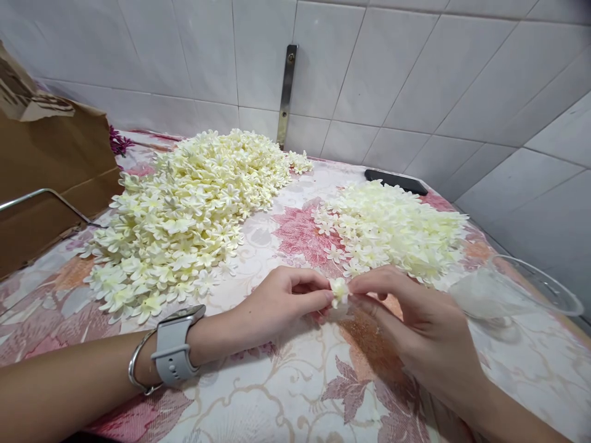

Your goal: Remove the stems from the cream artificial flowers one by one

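Note:
Between my two hands is a small pale yellow-white flower (339, 290), held above the patterned cloth. My left hand (281, 301), wearing a watch and a bangle at the wrist, pinches its left side between thumb and fingers. From the other side, my right hand (406, 320) grips the same flower with thumb and forefinger. Whether the petals are one piece or several layers is too small to tell. A large heap of similar flowers (194, 209) lies to the left, and a smaller heap of whiter ones (392, 227) lies just beyond my right hand.
A brown cardboard box (55, 178) stands at the left, with a bent metal rod (41, 192) before it. A black phone-like object (396, 182) lies behind the right heap. A clear plastic bowl (517, 295) sits at right. Tiled walls (360, 74) close off the back.

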`<action>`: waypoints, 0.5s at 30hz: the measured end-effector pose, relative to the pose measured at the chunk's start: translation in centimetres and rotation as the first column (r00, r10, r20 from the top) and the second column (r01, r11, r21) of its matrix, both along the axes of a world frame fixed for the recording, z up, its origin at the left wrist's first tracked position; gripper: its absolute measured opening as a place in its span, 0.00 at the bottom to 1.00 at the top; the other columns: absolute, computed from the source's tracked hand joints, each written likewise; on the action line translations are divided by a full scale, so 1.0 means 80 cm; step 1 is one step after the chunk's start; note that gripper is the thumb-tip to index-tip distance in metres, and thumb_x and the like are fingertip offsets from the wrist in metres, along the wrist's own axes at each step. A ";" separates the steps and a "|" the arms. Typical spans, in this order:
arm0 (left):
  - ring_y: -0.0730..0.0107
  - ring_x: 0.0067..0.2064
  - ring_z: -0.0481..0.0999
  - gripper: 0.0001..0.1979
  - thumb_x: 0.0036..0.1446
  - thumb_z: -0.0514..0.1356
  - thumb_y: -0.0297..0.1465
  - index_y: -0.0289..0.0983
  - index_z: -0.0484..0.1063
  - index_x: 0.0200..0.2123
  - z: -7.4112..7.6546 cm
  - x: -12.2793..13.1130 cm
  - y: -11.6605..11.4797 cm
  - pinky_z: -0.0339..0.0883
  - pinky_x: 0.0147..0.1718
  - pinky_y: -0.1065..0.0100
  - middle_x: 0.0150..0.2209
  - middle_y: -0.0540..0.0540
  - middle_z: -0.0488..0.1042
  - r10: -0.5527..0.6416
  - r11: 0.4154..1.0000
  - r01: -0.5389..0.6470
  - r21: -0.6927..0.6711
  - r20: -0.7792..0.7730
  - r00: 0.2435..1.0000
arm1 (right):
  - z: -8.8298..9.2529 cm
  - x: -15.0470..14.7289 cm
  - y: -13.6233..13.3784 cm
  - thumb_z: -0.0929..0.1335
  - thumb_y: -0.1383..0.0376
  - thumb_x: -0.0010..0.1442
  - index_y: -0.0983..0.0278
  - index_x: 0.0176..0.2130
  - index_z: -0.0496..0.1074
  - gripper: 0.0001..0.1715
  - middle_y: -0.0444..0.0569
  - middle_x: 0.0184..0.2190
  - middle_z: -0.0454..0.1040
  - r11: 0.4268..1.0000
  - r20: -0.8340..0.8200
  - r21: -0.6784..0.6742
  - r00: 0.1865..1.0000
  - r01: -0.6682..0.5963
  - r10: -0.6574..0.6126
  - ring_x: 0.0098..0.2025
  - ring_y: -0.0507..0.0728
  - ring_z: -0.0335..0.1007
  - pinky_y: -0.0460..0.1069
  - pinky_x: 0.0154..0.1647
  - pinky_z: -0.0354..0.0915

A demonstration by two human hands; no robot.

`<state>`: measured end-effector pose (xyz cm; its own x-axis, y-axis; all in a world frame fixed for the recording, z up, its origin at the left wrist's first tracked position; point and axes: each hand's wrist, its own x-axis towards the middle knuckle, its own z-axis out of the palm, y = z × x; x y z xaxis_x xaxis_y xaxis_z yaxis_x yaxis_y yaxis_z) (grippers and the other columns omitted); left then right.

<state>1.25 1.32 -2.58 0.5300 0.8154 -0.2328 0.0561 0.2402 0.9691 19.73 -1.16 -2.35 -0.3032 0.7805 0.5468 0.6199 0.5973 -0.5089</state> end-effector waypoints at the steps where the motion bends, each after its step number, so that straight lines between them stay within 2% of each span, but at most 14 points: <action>1: 0.75 0.28 0.68 0.06 0.53 0.57 0.27 0.33 0.70 0.25 0.000 0.000 0.000 0.60 0.32 0.72 0.23 0.52 0.69 0.011 1.000 -0.011 -0.001 -0.003 1.000 | 0.001 0.003 0.001 0.65 0.73 0.58 0.58 0.35 0.68 0.09 0.44 0.28 0.73 0.997 0.014 0.035 0.997 0.071 -0.072 0.31 0.55 0.70 0.49 0.29 0.66; 3: 0.74 0.27 0.68 0.08 0.53 0.56 0.28 0.34 0.68 0.23 -0.001 0.000 0.001 0.61 0.33 0.72 0.23 0.51 0.69 0.027 1.000 -0.027 -0.006 -0.012 1.000 | 0.003 0.006 0.004 0.66 0.72 0.57 0.59 0.39 0.68 0.10 0.49 0.33 0.73 0.957 0.066 0.204 0.972 0.207 -0.224 0.37 0.59 0.70 0.53 0.35 0.66; 4: 0.74 0.27 0.68 0.09 0.54 0.56 0.28 0.34 0.68 0.23 -0.001 0.000 0.001 0.61 0.33 0.71 0.23 0.51 0.69 0.030 1.000 -0.030 0.000 -0.018 0.999 | 0.004 0.007 0.005 0.66 0.73 0.57 0.60 0.42 0.67 0.12 0.52 0.36 0.73 0.926 0.093 0.303 0.960 0.224 -0.263 0.40 0.62 0.69 0.55 0.39 0.65; 6: 0.74 0.28 0.68 0.09 0.54 0.56 0.28 0.34 0.69 0.22 -0.001 0.000 0.000 0.60 0.33 0.71 0.23 0.51 0.69 0.020 0.999 -0.020 0.026 -0.037 0.999 | 0.004 0.004 0.004 0.67 0.73 0.57 0.63 0.44 0.67 0.13 0.55 0.38 0.72 0.896 0.162 0.423 0.961 0.136 -0.223 0.42 0.64 0.67 0.58 0.43 0.62; 8: 0.74 0.28 0.67 0.09 0.53 0.56 0.27 0.34 0.69 0.22 -0.001 0.000 0.000 0.59 0.32 0.72 0.22 0.52 0.68 0.011 0.998 -0.008 0.061 -0.051 0.999 | 0.003 -0.002 0.001 0.68 0.73 0.56 0.64 0.41 0.68 0.11 0.54 0.34 0.73 0.909 0.235 0.417 0.964 0.013 -0.122 0.39 0.62 0.67 0.57 0.40 0.62; 10: 0.74 0.28 0.66 0.07 0.52 0.56 0.27 0.33 0.70 0.24 -0.001 0.001 -0.001 0.59 0.32 0.72 0.22 0.52 0.68 0.007 0.998 -0.004 0.069 -0.048 0.999 | 0.000 -0.008 -0.002 0.68 0.74 0.56 0.64 0.39 0.70 0.09 0.51 0.31 0.74 0.924 0.269 0.380 0.961 -0.051 -0.058 0.35 0.60 0.67 0.55 0.36 0.61; 15: 0.74 0.29 0.67 0.06 0.53 0.57 0.28 0.33 0.72 0.27 0.001 0.001 -0.002 0.60 0.32 0.71 0.24 0.51 0.68 -0.029 0.998 0.030 0.053 -0.031 0.999 | -0.003 -0.009 -0.004 0.66 0.77 0.57 0.63 0.33 0.70 0.10 0.47 0.28 0.76 0.955 0.179 0.290 0.984 -0.067 0.014 0.31 0.56 0.66 0.53 0.33 0.59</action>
